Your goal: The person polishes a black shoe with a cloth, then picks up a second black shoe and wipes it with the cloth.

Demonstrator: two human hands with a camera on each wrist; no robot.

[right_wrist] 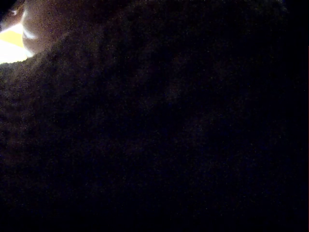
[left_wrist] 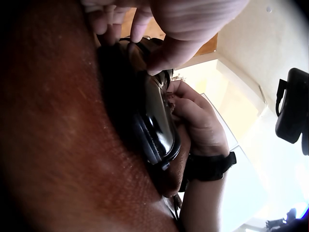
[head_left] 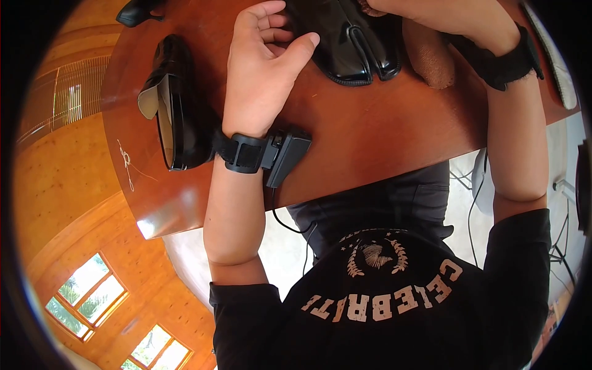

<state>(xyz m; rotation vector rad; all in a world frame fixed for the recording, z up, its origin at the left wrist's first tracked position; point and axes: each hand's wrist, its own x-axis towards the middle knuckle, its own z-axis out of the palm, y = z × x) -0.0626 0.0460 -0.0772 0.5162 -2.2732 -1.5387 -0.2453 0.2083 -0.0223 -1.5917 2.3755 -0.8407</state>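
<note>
A glossy black leather shoe (head_left: 342, 46) with a split, stitched near end lies on the table at the top of the head view. My left hand (head_left: 262, 68) is along its left side, fingers loosely bent and thumb spread apart. In the left wrist view, the thumb tip (left_wrist: 157, 65) overlaps the shoe's (left_wrist: 161, 116) upper surface. On the other side, my right hand (head_left: 459, 24) grips a brown cloth (head_left: 431, 58), which hangs below the palm and shows at the fingertips against the shoe. Dark fabric fills most of the right wrist view, hiding that hand's work.
A black loafer (head_left: 176, 111) with a pale lining stands on the left of the reddish-brown table (head_left: 370, 142). Another black shoe (head_left: 139, 12) is at the top left. Thin pale thread (head_left: 127, 165) lies near the left edge. A whitish object (head_left: 552, 55) borders the right side.
</note>
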